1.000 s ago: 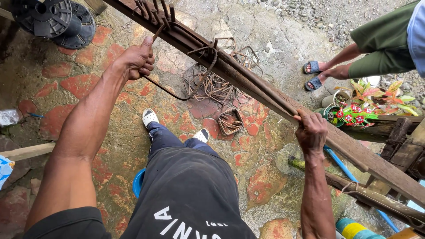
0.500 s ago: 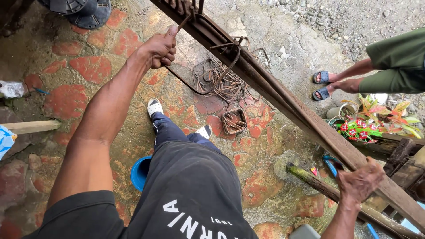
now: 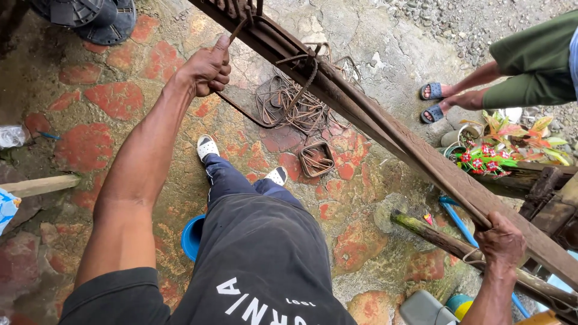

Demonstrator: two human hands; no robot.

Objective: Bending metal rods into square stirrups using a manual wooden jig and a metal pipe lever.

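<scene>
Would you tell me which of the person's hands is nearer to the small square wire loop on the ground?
Left. The left hand grips a rod up-left of the square wire loop; the right hand is farther, down-right.

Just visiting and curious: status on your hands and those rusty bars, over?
Left hand gripping a thin rod end. Right hand closed on the rusty bar bundle. Tied rebar hoops and square stirrups on the ground beneath.

One head-worn camera looks steeply down past the person's own chest and legs to the stone floor [image 3: 90,138]. It sits close to the body, with the rusty steel bars [image 3: 385,132] crossing from top centre to lower right.
</scene>
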